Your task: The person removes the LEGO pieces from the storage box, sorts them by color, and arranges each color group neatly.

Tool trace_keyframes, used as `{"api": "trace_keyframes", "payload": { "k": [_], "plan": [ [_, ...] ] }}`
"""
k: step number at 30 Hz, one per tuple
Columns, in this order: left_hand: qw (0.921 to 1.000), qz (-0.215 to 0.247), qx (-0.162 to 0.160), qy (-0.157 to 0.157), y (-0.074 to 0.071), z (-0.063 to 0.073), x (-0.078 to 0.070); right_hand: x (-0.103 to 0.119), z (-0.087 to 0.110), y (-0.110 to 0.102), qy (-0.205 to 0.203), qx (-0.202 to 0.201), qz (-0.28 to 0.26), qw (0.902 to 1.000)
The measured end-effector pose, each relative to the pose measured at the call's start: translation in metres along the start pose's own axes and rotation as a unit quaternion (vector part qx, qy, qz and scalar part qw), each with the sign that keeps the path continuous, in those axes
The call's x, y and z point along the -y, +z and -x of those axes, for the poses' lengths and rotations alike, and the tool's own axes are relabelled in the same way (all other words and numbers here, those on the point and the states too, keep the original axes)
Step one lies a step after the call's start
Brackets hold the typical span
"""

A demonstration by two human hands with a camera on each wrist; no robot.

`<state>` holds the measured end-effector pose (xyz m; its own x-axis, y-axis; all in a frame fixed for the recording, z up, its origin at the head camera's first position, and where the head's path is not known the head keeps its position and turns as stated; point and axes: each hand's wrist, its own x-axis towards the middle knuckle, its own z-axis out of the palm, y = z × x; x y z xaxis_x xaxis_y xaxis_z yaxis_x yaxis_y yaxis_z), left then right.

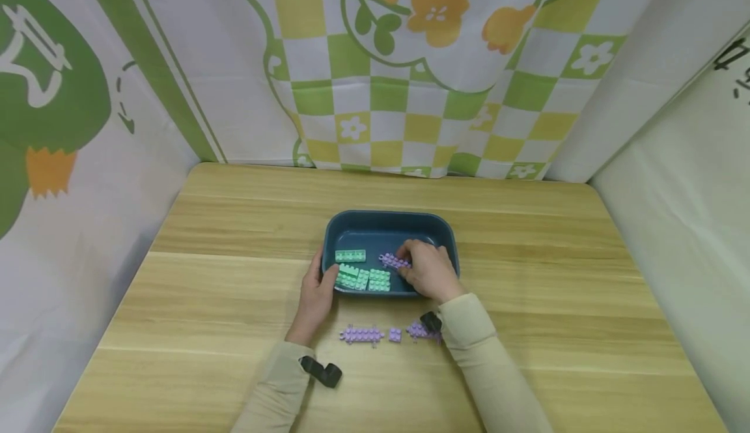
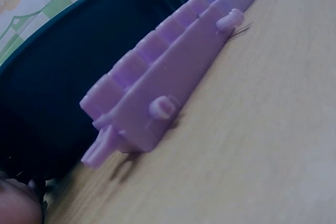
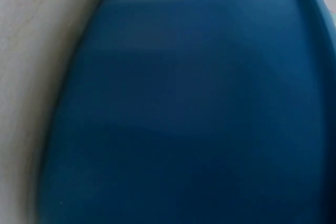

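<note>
A dark blue tub (image 1: 388, 231) stands on the table. My left hand (image 1: 314, 296) grips its left wall, thumb over the rim and fingers outside. Inside the tub, my right hand (image 1: 431, 271) pinches a purple studded building brick (image 1: 391, 261) by its right end; the fingers hide that end. Several mint green bricks lie at the tub's left: a long one (image 1: 350, 256) behind, others (image 1: 379, 280) along the front wall. In front of the tub, a long purple brick (image 1: 361, 335) with side pegs lies on the table; the left wrist view shows this brick (image 2: 173, 66) up close.
A small square purple brick (image 1: 395, 335) and another pegged one (image 1: 419, 331) continue the row to the right, the latter partly under the right wrist's black strap device (image 1: 430, 321). A patterned curtain (image 1: 387, 127) hangs behind the wooden table (image 1: 246, 224).
</note>
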<state>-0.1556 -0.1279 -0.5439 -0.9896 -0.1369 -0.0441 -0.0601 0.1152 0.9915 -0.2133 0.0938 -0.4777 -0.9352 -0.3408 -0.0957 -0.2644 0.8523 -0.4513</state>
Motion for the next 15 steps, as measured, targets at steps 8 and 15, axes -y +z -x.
{"api": "trace_keyframes", "payload": {
  "k": [8, 15],
  "plan": [
    [1.0000, 0.002, -0.001, -0.004, 0.0005, 0.0001, -0.0006, -0.0001, 0.0049, -0.0037, -0.026, -0.013, 0.029, 0.9992],
    [1.0000, 0.002, 0.001, -0.005, 0.0002, 0.0009, -0.0013, 0.0021, 0.0088, -0.0096, -0.036, -0.028, 0.042, 0.9981]
  ]
}}
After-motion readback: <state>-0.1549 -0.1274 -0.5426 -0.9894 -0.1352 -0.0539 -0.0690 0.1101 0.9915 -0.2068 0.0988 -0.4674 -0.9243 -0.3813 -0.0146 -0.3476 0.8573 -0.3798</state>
